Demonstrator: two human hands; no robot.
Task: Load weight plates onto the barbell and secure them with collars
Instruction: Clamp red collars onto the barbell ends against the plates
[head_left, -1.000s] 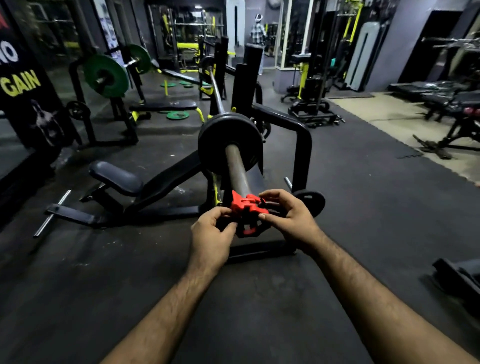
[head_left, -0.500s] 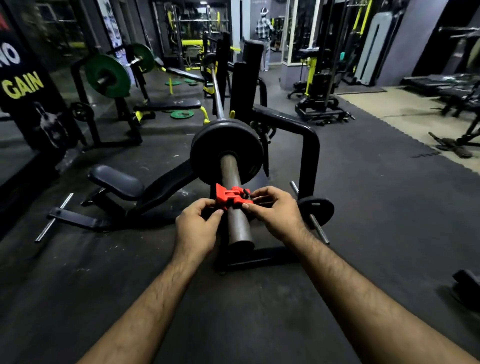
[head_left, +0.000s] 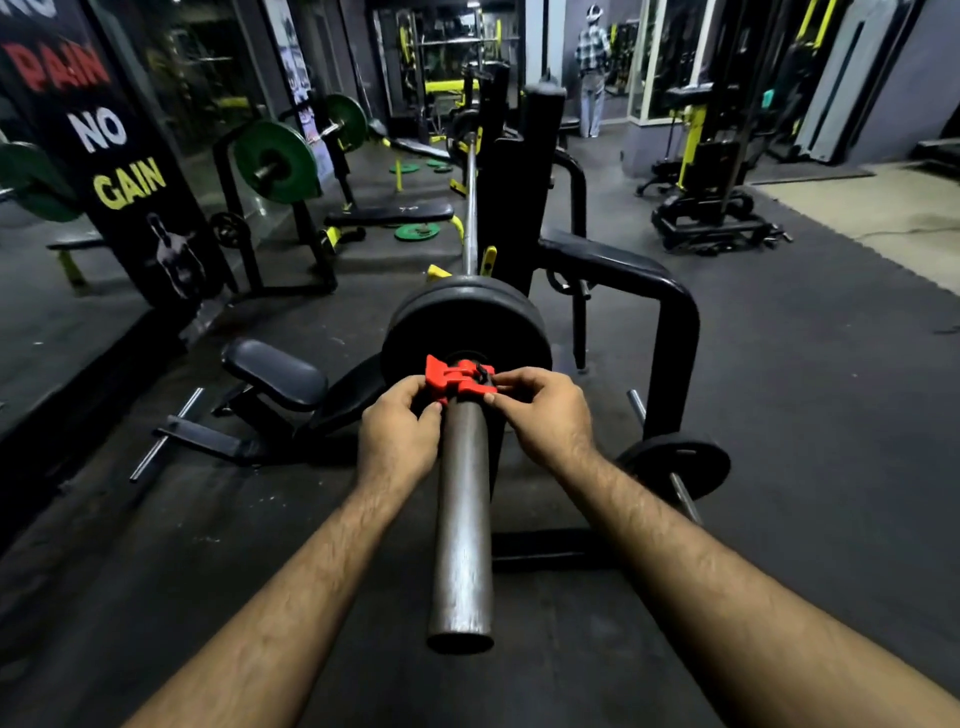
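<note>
The barbell (head_left: 462, 519) is seen end-on, its bare steel sleeve running from the bottom centre of the view up to the black weight plates (head_left: 467, 327) loaded on it, and its thin shaft continuing beyond them across the black uprights of the bench rack (head_left: 623, 270). A red collar (head_left: 456, 378) is seated around the sleeve just in front of the plates; whether it touches the nearest plate cannot be told. The collar is gripped from both sides. The left hand (head_left: 397, 431) is curled against its left side, with the fingertips pressed on the red plastic. The right hand (head_left: 545, 415) is closed on its right side, thumb and forefinger pinched on the collar's edge. Both forearms are stretched forward on either side of the sleeve. A small black plate (head_left: 675, 462) is held on a storage peg low on the rack, to the right. Green plates (head_left: 275, 161) are carried on another bar at the left, beside a dark banner (head_left: 119, 156). A seat pad (head_left: 275, 371) is visible left of the sleeve.
</note>
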